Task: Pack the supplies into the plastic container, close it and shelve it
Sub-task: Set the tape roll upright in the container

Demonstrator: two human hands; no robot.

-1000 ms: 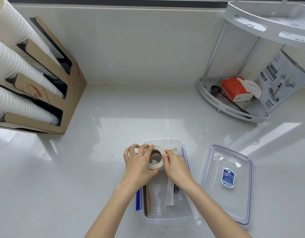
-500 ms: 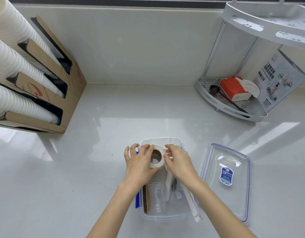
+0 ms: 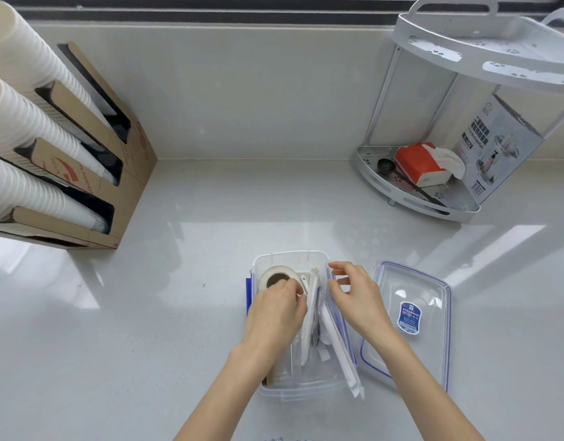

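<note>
My left hand (image 3: pixel 275 308) reaches into the far end of the plastic container (image 3: pixel 291 259), fingers curled on the tape roll (image 3: pixel 279 276), which lies flat against the far wall. My right hand (image 3: pixel 357 297) hovers spread and empty over the container's right rim. The lid (image 3: pixel 407 319) lies upturned on the worktop (image 3: pixel 147 313) just right of the container, its long axis parallel to it, so I judge the right hand better placed to fetch it.

Clear plastic container (image 3: pixel 290 257) on a pale counter (image 3: pixel 147 313), lid (image 3: pixel 411 345) just beside. Left hand (image 3: pixel 274 316) inside, fingertips on a tape roll (image 3: pixel 279 276). Right hand (image 3: pixel 358 297) over the right rim, fingers spread, gripping nothing.
</note>
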